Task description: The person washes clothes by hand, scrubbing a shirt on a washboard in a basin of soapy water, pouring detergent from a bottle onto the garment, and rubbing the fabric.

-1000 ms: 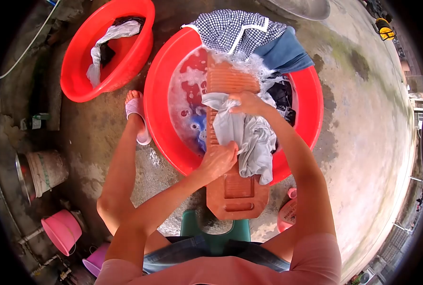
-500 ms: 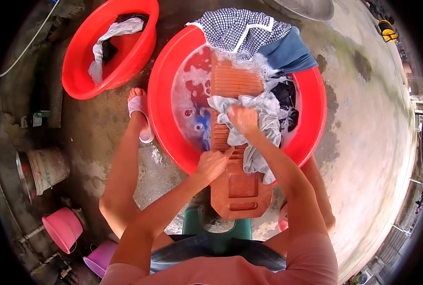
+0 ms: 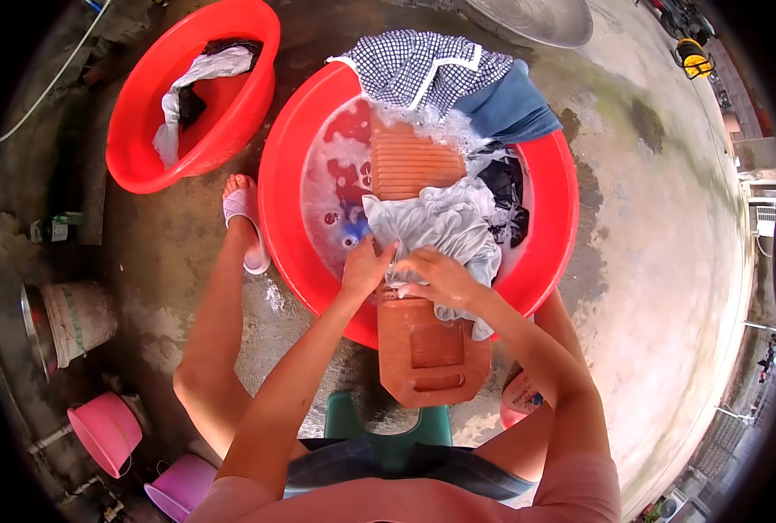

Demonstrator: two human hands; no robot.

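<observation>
A wet grey garment (image 3: 440, 228) lies bunched over the ridged brown washboard (image 3: 414, 166), which slants out of a large red basin (image 3: 283, 183) of sudsy water. At the cloth's lower left edge, my left hand (image 3: 368, 266) has thumb and fingers closed on the fabric. Just right of it, my right hand (image 3: 440, 277) bends its fingers over the lower part of the same garment, pinching it near the board. Over the basin's far rim hang a checked cloth (image 3: 423, 65) and a blue cloth (image 3: 510, 105). Dark fabric (image 3: 503, 187) sits in the water at right.
Another red basin (image 3: 126, 131) with grey and black cloth stands at upper left. Pink (image 3: 107, 431) and purple (image 3: 183, 486) buckets are at lower left, below a whitish bucket (image 3: 81, 321). A green stool (image 3: 392, 443) is under me; a metal basin (image 3: 545, 19) is at the top.
My right hand has come down and my left hand has moved up to the cloth, so both now meet at its lower edge. The garment is spread wider across the board.
</observation>
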